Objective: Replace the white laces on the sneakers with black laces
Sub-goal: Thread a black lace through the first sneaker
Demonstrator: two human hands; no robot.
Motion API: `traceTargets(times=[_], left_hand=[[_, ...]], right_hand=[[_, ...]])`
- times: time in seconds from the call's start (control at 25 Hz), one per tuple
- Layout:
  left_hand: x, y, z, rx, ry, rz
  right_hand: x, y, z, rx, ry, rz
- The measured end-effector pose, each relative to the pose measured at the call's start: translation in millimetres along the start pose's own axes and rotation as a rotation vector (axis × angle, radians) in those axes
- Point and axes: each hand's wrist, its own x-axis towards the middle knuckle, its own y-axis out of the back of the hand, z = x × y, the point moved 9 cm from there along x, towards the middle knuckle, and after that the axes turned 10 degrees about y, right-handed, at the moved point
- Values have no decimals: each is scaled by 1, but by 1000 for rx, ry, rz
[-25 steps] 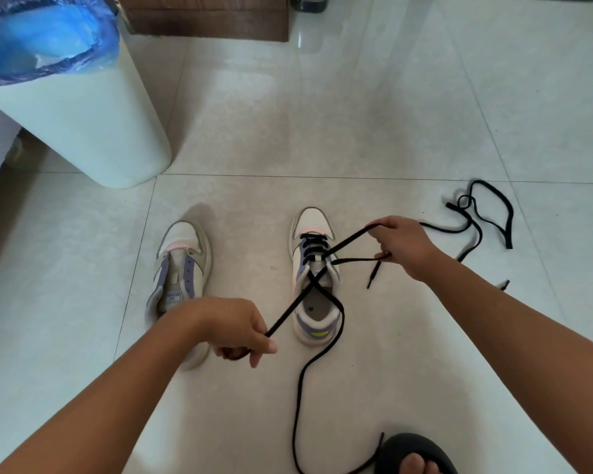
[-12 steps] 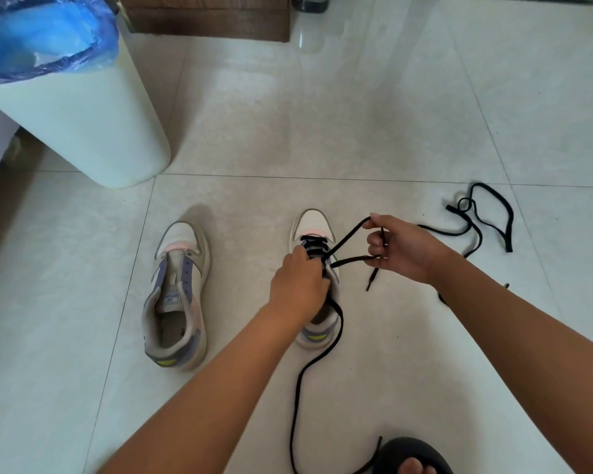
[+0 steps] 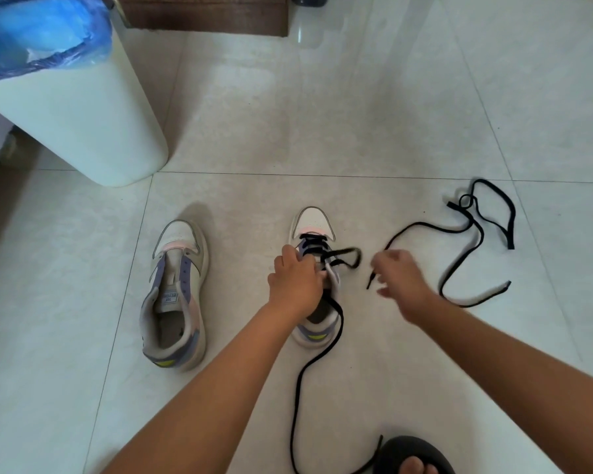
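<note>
Left hand [image 3: 296, 282]: fingers curled down onto the right sneaker [image 3: 317, 278], apparently pinching at the eyelets, likely to steady the shoe or feed lace. Right hand [image 3: 399, 277]: blurred; fingers loosely bent beside a loop of lace; whether it holds anything, I cannot tell.

Bin [image 3: 72, 107], blue liner, stands far left. Left sneaker [image 3: 175, 295] lies unlaced, set aside for its turn. Right sneaker, centre, carries black lace [image 3: 313, 367] through its far eyelets; the free end trails near, towards a sandalled foot [image 3: 414, 456]. Spare lace [image 3: 473, 234] lies right, in reach. No white laces visible.
</note>
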Motion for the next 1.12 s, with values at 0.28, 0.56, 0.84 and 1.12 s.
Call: traceTargets(times=[0.28,0.56,0.84,1.12], left_hand=[[-2,0,-4,-217,-24,-68],[-48,25,-5,-485,-336,-251],[-117,53,-13,-449,-431,-954],[-158,73,-4,-187,-595,-1182]], right_hand=[[-29,-60,-16,-450,401,-174],[-28,-57,-11,-459,350,-112],[-19,-48,-10,-481,316,-89],[-15,-47,-11,-475,281,-97]])
